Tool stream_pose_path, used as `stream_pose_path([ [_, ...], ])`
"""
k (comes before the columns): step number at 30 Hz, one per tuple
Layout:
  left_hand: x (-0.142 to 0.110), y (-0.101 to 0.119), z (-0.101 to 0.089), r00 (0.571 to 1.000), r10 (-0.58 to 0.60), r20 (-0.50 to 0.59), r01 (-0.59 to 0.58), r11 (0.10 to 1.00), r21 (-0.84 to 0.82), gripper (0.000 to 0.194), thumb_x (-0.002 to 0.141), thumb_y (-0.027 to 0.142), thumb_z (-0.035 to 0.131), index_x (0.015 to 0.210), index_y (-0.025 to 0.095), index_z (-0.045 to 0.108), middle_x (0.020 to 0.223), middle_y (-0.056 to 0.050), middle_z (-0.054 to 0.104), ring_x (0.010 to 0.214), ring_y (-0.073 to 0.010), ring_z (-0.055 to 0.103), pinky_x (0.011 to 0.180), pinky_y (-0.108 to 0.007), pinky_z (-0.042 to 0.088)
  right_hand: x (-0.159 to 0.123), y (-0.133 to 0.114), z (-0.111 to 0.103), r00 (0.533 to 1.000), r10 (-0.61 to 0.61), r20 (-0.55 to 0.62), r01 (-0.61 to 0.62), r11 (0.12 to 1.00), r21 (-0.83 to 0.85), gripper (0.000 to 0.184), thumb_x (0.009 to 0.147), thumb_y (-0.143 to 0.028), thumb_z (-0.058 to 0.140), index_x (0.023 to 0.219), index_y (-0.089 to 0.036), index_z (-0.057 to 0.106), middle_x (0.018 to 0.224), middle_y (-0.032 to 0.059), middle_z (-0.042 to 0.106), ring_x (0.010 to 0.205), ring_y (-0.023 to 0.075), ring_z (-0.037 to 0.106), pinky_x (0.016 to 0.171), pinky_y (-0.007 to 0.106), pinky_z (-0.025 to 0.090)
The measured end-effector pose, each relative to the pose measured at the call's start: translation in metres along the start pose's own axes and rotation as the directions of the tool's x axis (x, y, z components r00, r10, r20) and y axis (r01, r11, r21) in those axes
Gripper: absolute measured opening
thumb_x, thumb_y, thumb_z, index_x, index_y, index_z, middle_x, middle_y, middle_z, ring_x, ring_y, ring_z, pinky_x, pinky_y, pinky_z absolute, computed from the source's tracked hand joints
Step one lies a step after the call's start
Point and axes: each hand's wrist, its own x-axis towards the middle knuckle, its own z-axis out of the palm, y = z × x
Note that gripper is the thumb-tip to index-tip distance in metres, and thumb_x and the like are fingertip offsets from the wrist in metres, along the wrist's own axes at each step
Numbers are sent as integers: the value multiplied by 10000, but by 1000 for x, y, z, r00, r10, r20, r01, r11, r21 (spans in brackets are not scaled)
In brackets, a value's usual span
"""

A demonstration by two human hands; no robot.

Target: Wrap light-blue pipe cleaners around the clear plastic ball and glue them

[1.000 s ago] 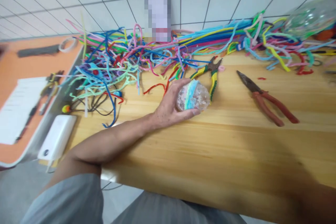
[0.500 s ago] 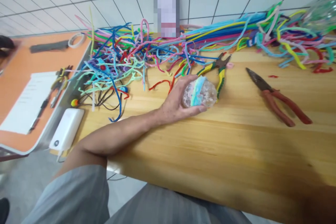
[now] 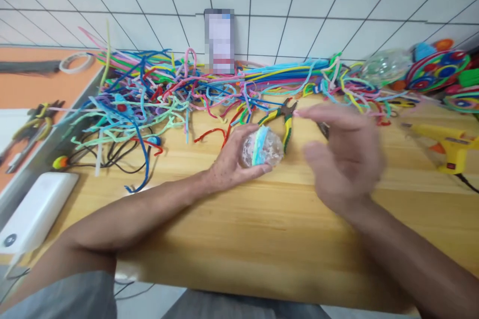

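My left hand [image 3: 232,159] is closed around a clear plastic ball [image 3: 276,150], thumb in front and fingers behind. A band of blue and pale green pipe cleaners wraps the ball's middle. My right hand [image 3: 348,154] is in the air to the right of the ball, blurred, its thumb apart from its fingers and nothing seen between them. Just behind the ball lie green-and-yellow-handled pliers [image 3: 287,127]. The second pair of pliers is mostly hidden behind my right hand.
Tangled pipe cleaners [image 3: 164,92] spread along the tiled wall, with a phone [image 3: 220,42] propped there. A yellow glue gun [image 3: 449,144] and colourful decorated balls [image 3: 437,70] are at the right. On the left lie a white power bank [image 3: 37,209] and an orange-topped surface [image 3: 33,89].
My right hand has come into view from the lower right. My view has turned rightward, bringing the glue gun and decorated balls into sight. My left hand still holds the ball.
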Motion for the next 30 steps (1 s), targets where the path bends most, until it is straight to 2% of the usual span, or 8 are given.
stream_pose_path([
  [2,0,-1,0,1000,10,-18,-10,1000,1,852,910,555,859,1593,299,420,1524,-159,551,1439,-351,578,1234,-573,492,-6,13,5,991,-99,93,107,990,-88,41,1037,-296,672,1035,-296,713,970,12,779,991,238,754,952,455,600],
  [5,-1,-2,1,999,29,-43,-28,1000,9,845,907,519,874,1591,290,433,1525,-163,553,1456,-351,571,1246,-567,486,-20,31,1,943,32,331,60,963,-264,180,1040,-269,650,867,-275,699,768,-5,724,736,188,700,732,356,534],
  [10,0,-1,1,999,13,-50,-12,1000,24,825,917,513,865,1590,284,445,1525,-160,560,1454,-341,578,1255,-557,488,-30,41,-15,828,76,556,155,921,-356,166,1055,-240,631,964,-260,767,858,18,781,786,177,721,726,329,480],
  [13,0,0,0,999,0,-34,2,999,32,830,912,521,864,1588,291,440,1521,-158,567,1443,-351,584,1243,-570,499,-32,44,-14,758,107,643,226,882,-412,208,1079,-251,614,957,-251,782,866,21,777,810,181,725,733,327,461],
  [15,0,0,-1,1000,0,-27,1,999,33,841,909,520,868,1592,293,433,1522,-161,564,1440,-358,585,1237,-580,503,-34,47,-10,735,128,666,254,859,-445,228,1087,-260,604,946,-244,782,857,22,764,800,181,713,720,327,443],
  [21,0,-4,1,999,22,-43,-20,999,45,836,912,554,856,1588,287,443,1511,-156,575,1434,-342,588,1239,-558,507,-39,43,2,748,176,640,270,799,-536,155,1015,-202,620,938,-210,755,858,46,761,705,184,669,632,346,347],
  [24,0,-4,2,998,3,-55,-2,999,33,828,908,565,859,1575,277,462,1505,-153,586,1432,-331,597,1251,-538,498,-44,35,5,745,188,640,235,824,-516,107,955,-172,633,909,-210,723,835,39,763,668,186,657,625,346,332],
  [30,-1,-2,2,990,-87,-114,87,996,-4,836,902,602,857,1556,261,464,1512,-145,594,1387,-309,630,1204,-492,533,-59,23,19,779,21,627,237,915,-326,203,1066,-188,585,921,-230,721,832,3,785,700,153,685,691,312,413],
])
